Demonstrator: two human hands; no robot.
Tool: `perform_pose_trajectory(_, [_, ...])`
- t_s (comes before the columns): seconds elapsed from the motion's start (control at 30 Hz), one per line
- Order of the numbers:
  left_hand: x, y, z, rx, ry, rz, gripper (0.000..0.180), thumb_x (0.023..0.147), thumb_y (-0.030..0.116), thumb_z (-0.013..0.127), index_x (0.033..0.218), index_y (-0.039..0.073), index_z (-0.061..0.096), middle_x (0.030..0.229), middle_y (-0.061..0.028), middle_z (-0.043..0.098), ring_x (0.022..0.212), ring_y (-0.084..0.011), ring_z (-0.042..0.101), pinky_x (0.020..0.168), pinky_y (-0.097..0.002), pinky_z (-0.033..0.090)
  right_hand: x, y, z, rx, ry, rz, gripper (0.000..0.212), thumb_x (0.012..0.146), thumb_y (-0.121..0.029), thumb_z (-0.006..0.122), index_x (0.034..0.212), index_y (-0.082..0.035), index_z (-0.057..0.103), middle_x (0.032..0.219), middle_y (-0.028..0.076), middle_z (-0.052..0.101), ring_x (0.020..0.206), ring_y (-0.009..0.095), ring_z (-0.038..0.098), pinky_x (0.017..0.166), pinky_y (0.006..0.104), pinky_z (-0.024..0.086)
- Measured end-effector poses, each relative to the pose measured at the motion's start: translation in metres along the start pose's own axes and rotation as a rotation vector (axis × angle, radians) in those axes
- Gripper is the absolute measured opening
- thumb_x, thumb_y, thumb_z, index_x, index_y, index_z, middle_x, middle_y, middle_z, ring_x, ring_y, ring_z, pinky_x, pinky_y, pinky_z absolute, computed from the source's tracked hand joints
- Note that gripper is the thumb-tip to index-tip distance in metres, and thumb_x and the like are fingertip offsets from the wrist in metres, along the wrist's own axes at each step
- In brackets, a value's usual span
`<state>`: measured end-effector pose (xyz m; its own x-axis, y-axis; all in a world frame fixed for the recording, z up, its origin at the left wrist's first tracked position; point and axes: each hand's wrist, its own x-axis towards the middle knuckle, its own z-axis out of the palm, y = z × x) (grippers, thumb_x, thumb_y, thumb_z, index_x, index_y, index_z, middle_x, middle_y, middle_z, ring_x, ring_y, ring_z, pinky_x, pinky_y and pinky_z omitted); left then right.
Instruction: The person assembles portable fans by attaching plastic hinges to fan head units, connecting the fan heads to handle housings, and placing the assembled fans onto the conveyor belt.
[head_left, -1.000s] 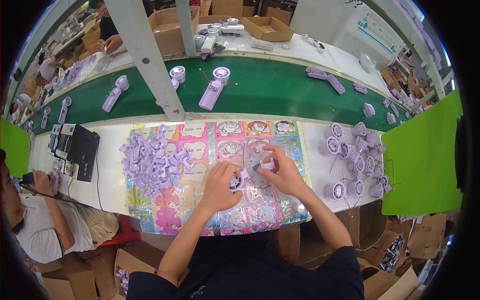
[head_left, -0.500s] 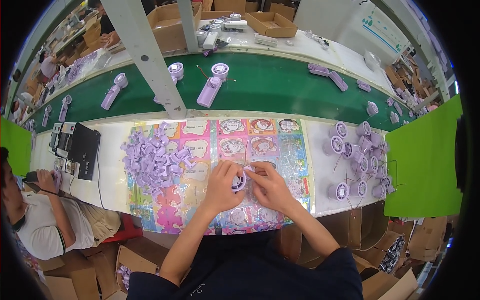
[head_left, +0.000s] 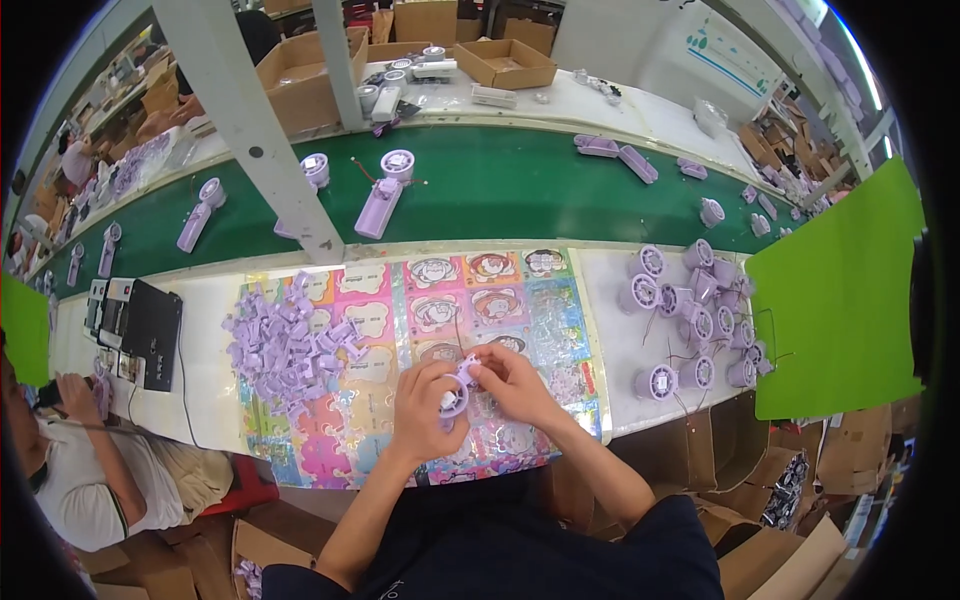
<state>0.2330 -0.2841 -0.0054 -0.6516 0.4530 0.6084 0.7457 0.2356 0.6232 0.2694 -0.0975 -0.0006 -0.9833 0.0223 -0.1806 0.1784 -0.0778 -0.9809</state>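
My left hand is wrapped round a light-purple round fan housing with a dark, spoked opening. At its far rim, the fingers of my right hand pinch a small light-purple plastic piece against the housing. A thin wire stands up from the pair. Both hands are over a colourful printed mat. Left of them lies a heap of small light-purple plastic pieces. How the piece sits on the housing is partly hidden by my fingers.
Several fan housings with wires stand on the table at right, before a green panel. A green conveyor belt carries purple fan parts beyond a slanted white post. A black device and a seated co-worker are at left.
The whole view has shifted, so the scene sits further left and lower. My hands stay together on the housing, which now shows more of its opening as the small piece is pinched at its rim.
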Motion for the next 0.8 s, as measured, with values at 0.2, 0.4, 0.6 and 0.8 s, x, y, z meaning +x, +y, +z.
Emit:
perform_pose_trajectory(0.2, [0.002,-0.001,-0.013,-0.259,0.005,-0.342,0.042,0.082,0.009,0.074,0.12,0.0,0.061,0.114,-0.0143,0.064,0.107,-0.0304,0.061,0.096,-0.0394,0.047,-0.022,-0.012,0.016,-0.228,0.035,-0.096,0.031,0.099,-0.009,0.065,0.128,0.001,0.06,0.105,0.008,0.069,0.092,0.013,0.067,0.081,0.0285,0.054])
perform_pose_trajectory(0.4, [0.0,-0.005,0.002,-0.614,-0.074,-0.604,0.018,0.086,-0.004,0.066,0.104,-0.005,0.066,0.108,-0.01,0.064,0.098,-0.0174,0.062,0.089,-0.0291,0.047,-0.026,-0.012,0.016,-0.118,0.05,-0.045,0.033,0.097,-0.008,0.067,0.129,0.002,0.06,0.104,0.011,0.07,0.098,0.017,0.069,0.086,0.0313,0.055])
perform_pose_trajectory(0.6, [-0.004,-0.006,0.006,-0.674,0.039,-0.619,0.012,0.081,-0.007,0.068,0.093,-0.005,0.067,0.103,-0.0083,0.065,0.095,-0.0157,0.061,0.085,-0.0274,0.047,-0.03,-0.012,0.012,0.018,-0.005,0.031,0.034,0.096,-0.004,0.068,0.129,0.001,0.06,0.106,0.007,0.07,0.098,0.013,0.067,0.087,0.0289,0.054])
perform_pose_trajectory(0.8, [0.014,-0.015,-0.004,-0.872,0.079,-0.741,0.012,0.081,-0.005,0.072,0.093,-0.004,0.071,0.102,-0.0086,0.067,0.095,-0.0167,0.063,0.085,-0.0275,0.049,-0.007,-0.035,0.003,-0.041,-0.08,0.052,0.032,0.095,-0.004,0.07,0.126,0.0,0.063,0.105,0.006,0.071,0.098,0.011,0.066,0.085,0.0284,0.054])
